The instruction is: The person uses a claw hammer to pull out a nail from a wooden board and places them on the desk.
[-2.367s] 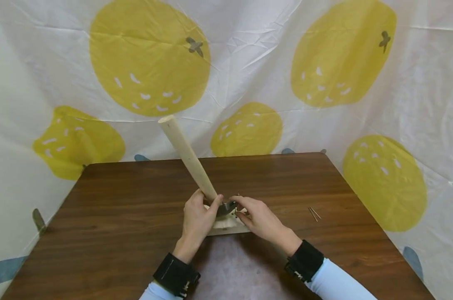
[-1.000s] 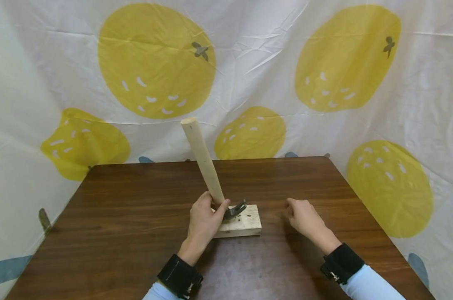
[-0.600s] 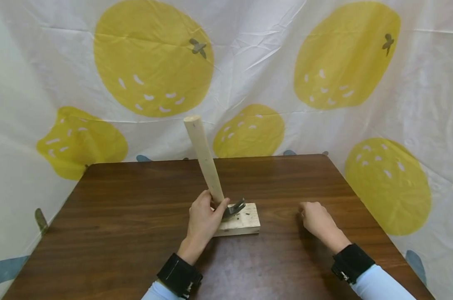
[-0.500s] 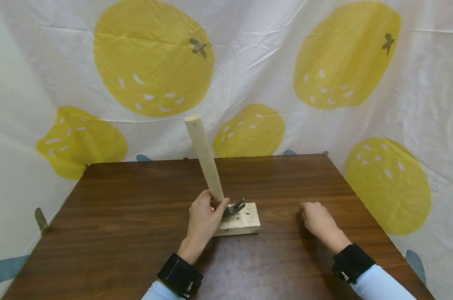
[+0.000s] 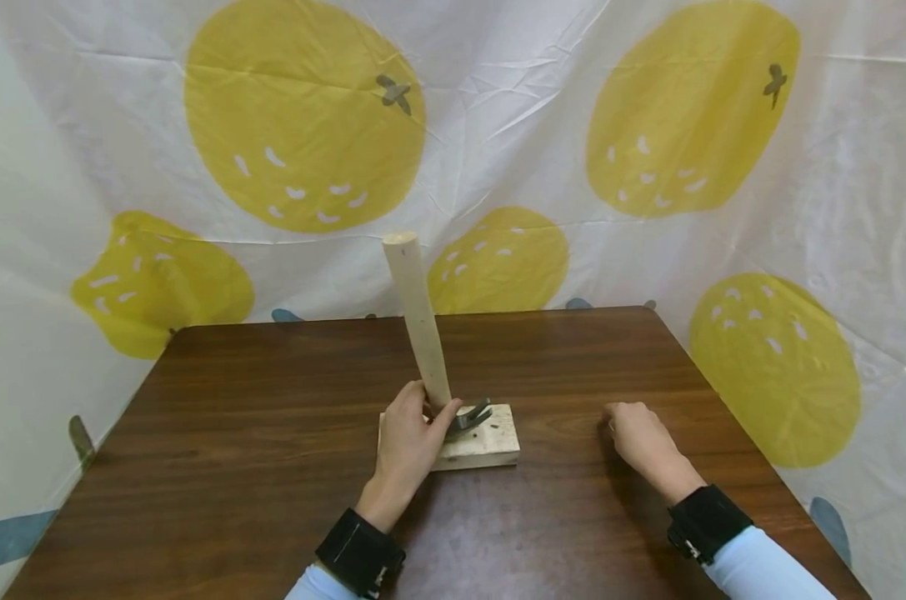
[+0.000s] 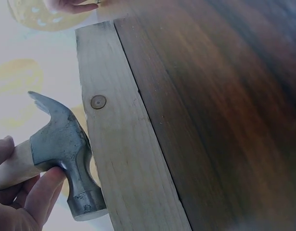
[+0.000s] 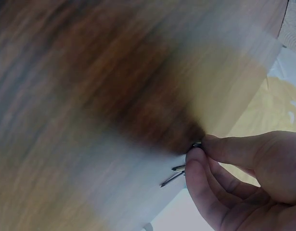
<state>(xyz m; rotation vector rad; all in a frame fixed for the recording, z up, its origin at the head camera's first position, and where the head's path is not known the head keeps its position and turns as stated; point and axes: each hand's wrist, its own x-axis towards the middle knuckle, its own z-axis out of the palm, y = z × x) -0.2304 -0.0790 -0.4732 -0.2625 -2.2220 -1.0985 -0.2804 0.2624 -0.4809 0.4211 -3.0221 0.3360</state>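
Note:
My left hand [image 5: 407,437] grips a claw hammer [image 5: 422,337] low on its pale wooden handle, thumb and fingers near the metal head. The handle points up, leaning slightly left. In the left wrist view the hammer head [image 6: 58,139] stands against the pale wooden block [image 6: 123,144], claw away from the hand. Small dark marks show on the block's top in the head view. Off to the right, my right hand [image 5: 648,443] is low over the table, pinching a small dark nail [image 7: 196,145], seen nearly end-on. Two more nails [image 7: 172,179] show just past the fingertips.
The brown wooden table [image 5: 272,467] carries the block near its middle. A white cloth [image 5: 498,125] with yellow fruit prints hangs behind the table and along its sides.
My right hand has left the block and hammer claw and moved right, over where two nails lay, now covered in the head view. The hammer handle has tipped more upright.

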